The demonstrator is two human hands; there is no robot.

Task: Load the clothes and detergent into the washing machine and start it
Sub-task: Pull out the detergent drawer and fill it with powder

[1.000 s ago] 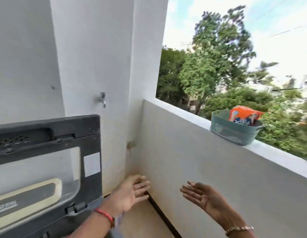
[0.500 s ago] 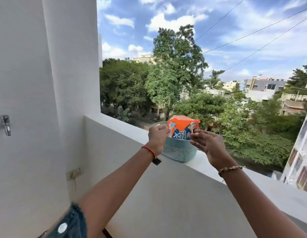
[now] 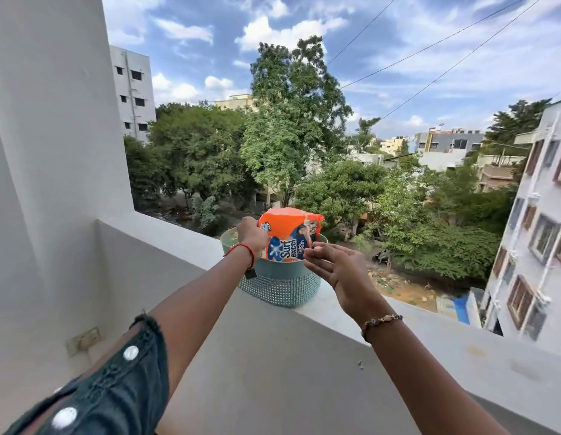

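An orange detergent packet [image 3: 288, 235] with blue print stands upright in a teal perforated basket [image 3: 280, 285] on top of the balcony wall. My left hand [image 3: 251, 235] is closed on the packet's left edge. My right hand [image 3: 334, 266] is open, fingers spread, its fingertips just at the packet's lower right side. The washing machine and the clothes are out of view.
The white balcony parapet [image 3: 430, 328] runs from the left wall to the right, with a drop to trees and buildings beyond. A white pillar [image 3: 53, 152] stands at the left, with a wall socket [image 3: 83, 340] low on it.
The view swung from the washing machine up to the parapet. Both hands rose to the basket; my left hand took hold of the packet's edge and my right hand came up to it.
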